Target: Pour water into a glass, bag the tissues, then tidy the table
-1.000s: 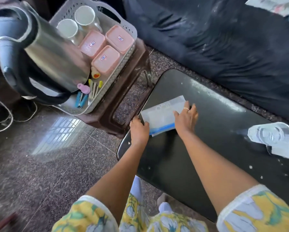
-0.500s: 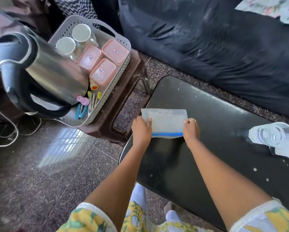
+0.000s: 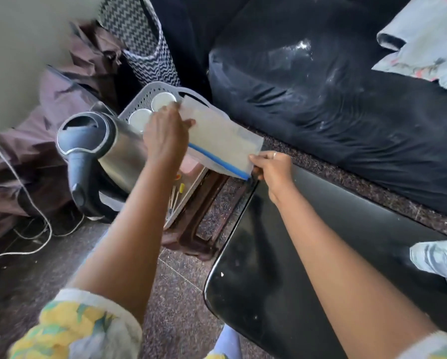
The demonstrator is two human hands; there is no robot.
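A clear zip bag (image 3: 223,137) with a blue seal strip and white tissues inside hangs in the air above the grey basket (image 3: 149,92). My left hand (image 3: 165,137) grips its far left end. My right hand (image 3: 271,167) pinches the near right corner by the blue strip. Both hands are off the black table (image 3: 333,255). A clear glass (image 3: 440,257) lies at the table's right edge, partly cut off by the frame.
A steel kettle (image 3: 105,149) with a black handle stands left of the basket on a brown stool (image 3: 204,229). White cups (image 3: 162,101) and small utensils sit in the basket. A dark sofa (image 3: 320,86) runs behind. A white cord (image 3: 33,211) trails on the floor.
Both hands have lifted the zip bag off the table and carried it left and away, over the basket. The view has swung left with them.
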